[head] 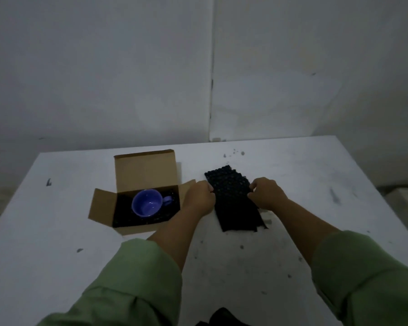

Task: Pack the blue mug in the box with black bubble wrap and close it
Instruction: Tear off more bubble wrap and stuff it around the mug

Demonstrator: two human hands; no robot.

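Fingertips of each hand (199, 196) (266, 192) vanish behind black bubble wrap (233, 198).

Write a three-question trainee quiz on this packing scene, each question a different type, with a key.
1. True or false: the blue mug already sits inside the open cardboard box.
2. Multiple choice: what do the left hand and right hand grip? A) a box flap B) the black bubble wrap sheet C) the mug handle
3. Fill in: the sheet lies on the white table, to the ____ of the box as the person sees it.

Key: 1 true, on black wrap lining the box. 2 B, one hand on each side edge. 3 right.
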